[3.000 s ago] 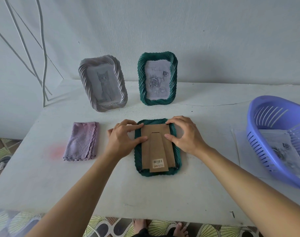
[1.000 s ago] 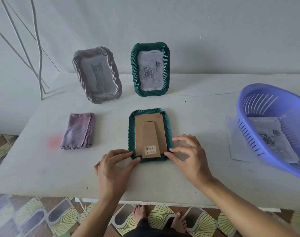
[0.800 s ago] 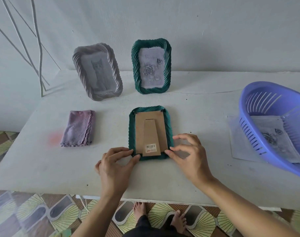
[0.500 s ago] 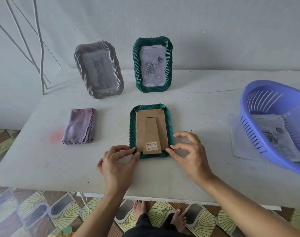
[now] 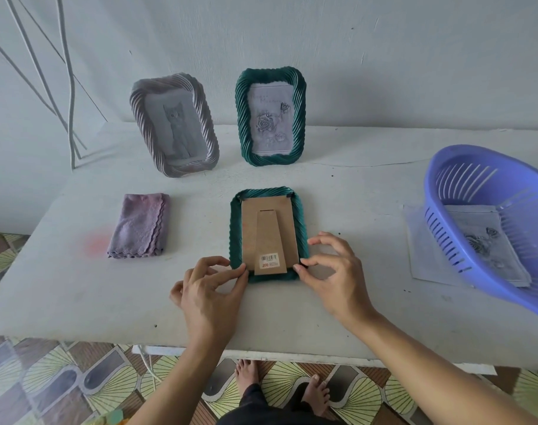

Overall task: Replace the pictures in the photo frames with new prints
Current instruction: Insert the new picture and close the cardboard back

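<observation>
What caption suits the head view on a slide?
Left hand and right hand touch the near corners of a face-down dark green ribbed photo frame with cardboard back.
</observation>
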Motion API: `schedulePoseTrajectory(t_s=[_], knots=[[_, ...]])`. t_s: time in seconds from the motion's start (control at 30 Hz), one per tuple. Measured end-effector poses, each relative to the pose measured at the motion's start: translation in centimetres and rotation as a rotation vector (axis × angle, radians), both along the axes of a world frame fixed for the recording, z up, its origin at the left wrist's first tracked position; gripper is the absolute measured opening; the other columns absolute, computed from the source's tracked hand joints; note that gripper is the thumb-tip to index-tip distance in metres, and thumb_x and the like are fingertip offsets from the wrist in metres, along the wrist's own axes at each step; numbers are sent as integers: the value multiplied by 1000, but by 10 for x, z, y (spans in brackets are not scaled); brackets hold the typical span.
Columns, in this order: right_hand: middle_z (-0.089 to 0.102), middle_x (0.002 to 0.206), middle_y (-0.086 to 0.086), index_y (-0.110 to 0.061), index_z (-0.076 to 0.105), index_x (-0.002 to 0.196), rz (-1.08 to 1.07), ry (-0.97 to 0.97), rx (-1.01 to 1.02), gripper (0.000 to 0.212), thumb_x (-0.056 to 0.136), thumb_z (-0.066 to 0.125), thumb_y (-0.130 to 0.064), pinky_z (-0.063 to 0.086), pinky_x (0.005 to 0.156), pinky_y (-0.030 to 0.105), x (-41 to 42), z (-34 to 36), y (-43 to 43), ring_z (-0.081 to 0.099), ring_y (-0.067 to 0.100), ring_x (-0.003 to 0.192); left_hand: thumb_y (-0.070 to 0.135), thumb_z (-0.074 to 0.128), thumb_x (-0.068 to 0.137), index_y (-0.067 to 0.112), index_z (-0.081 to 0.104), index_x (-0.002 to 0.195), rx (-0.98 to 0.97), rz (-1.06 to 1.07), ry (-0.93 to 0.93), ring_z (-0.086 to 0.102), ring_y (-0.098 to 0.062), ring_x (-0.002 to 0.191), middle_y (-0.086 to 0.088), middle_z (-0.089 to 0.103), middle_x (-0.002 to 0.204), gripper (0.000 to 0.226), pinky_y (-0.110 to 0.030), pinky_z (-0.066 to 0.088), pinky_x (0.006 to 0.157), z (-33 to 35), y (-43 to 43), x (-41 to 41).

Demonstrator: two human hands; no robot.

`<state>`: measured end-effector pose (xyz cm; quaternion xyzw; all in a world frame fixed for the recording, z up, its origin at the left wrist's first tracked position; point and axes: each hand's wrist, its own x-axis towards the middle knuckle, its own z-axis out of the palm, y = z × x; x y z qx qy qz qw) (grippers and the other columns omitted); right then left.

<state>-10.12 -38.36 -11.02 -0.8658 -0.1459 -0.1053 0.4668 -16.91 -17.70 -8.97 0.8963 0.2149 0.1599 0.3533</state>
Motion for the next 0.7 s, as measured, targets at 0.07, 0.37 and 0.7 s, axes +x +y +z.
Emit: schedulePoseTrajectory(t_s=[0.07,0.37,0.7], knots=[[64,113,1,-16,79,79,5,5,5,7,75,85,-17,48,98,49,0,0,0,56,20,120,38,82,78,40,79,77,4,-6,-5,56,-12,88,20,62,98,4,-43,28,87,0,1,0],[64,119,8,-14,80,92,26,-91,-124,14,83,76,-23,54,89,49,-5,1,1,62,27,112,41,82,77,45,76,74,7,-29,16,53,-9,92,22,62,93,8,-39,23,84,1,6,3],[64,120,11,-15,80,95,117,-126,-200,23,88,64,-30,51,94,54,-3,3,-4,56,29,125,36,82,80,40,77,74,78,-96,52,57,-10,86,17,62,92,9,-41,25,80,6,11,5]])
